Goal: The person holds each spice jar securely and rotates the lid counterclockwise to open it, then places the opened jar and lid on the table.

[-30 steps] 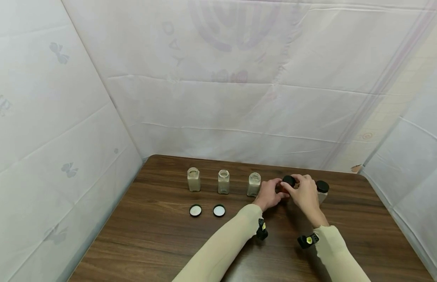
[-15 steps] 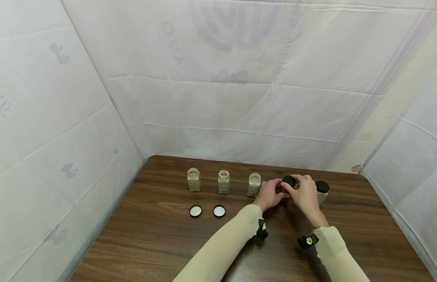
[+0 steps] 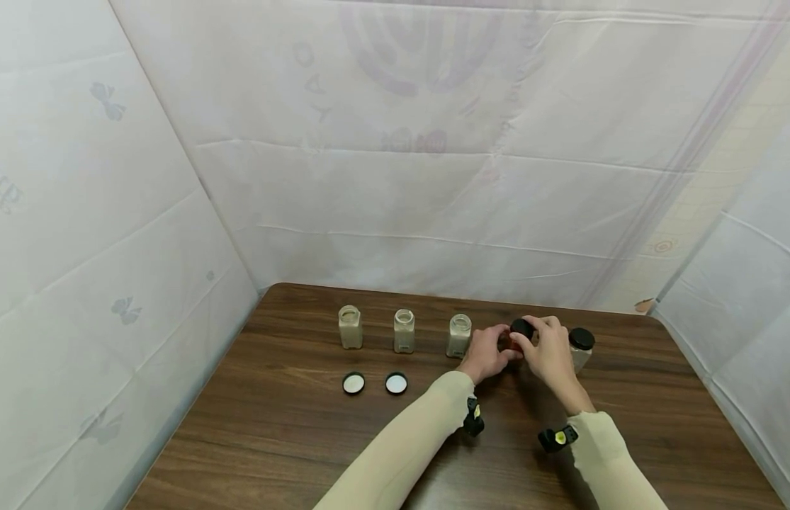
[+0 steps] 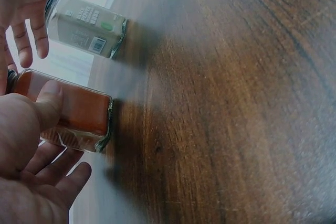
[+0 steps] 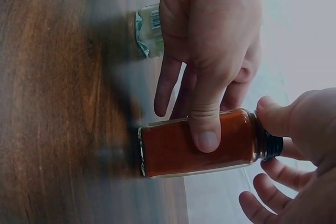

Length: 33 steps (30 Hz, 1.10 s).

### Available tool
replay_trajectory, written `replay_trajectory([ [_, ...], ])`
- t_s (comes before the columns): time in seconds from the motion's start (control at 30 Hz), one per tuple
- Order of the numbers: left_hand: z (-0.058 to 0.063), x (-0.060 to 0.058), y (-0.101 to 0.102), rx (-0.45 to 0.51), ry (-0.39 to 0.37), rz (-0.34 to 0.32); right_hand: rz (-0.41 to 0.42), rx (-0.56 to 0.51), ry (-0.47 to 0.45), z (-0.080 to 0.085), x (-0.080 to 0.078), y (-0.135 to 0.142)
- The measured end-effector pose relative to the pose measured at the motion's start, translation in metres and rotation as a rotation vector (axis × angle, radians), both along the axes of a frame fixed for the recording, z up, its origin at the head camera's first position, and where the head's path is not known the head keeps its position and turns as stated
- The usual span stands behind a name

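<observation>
A glass spice jar of red-orange powder stands upright on the wooden table. My left hand grips its body, the thumb lying flat along one side in the left wrist view. At the top, the fingers and thumb of my right hand hold the black lid, which is on the jar's mouth. Just right of the right hand is another jar with a black lid and pale contents; its label shows in the left wrist view. Left of the left hand stands a lidless jar of pale powder.
Two more lidless jars of pale powder, one in the middle and one farther left, continue the row. In front of them two lids, one and another, lie with pale insides up. White sheeting hangs behind the table.
The right hand's fingers have shifted slightly left around the lid, and a little more of the red jar shows. The left hand keeps its grip; the other jars and lids stay put.
</observation>
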State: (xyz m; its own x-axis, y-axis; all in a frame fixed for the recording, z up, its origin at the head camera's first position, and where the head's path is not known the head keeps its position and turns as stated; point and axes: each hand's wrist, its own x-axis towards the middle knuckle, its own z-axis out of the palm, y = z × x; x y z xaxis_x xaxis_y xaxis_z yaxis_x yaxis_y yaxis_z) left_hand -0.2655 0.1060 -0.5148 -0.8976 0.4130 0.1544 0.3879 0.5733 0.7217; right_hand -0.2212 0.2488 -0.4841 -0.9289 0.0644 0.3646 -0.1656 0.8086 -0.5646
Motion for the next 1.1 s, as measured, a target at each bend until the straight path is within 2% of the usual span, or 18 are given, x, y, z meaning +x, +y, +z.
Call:
replay_trajectory([
  [0.27,-0.001,0.002,0.0,-0.006,0.005,-0.001,0.05,0.01,-0.043,0.0,0.001,0.003],
  [0.5,-0.002,0.001,-0.001,-0.012,0.001,-0.008,0.049,0.014,-0.05,0.001,0.001,0.004],
  [0.67,-0.002,0.001,-0.001,-0.024,0.005,-0.01,0.019,0.006,-0.011,-0.001,0.002,0.004],
  [0.93,-0.002,0.0,-0.002,-0.034,0.01,-0.004,-0.07,-0.083,0.101,-0.009,0.001,-0.001],
  [1.1,-0.001,-0.002,-0.001,-0.048,-0.001,0.008,-0.122,-0.123,0.124,-0.01,0.0,-0.006],
])
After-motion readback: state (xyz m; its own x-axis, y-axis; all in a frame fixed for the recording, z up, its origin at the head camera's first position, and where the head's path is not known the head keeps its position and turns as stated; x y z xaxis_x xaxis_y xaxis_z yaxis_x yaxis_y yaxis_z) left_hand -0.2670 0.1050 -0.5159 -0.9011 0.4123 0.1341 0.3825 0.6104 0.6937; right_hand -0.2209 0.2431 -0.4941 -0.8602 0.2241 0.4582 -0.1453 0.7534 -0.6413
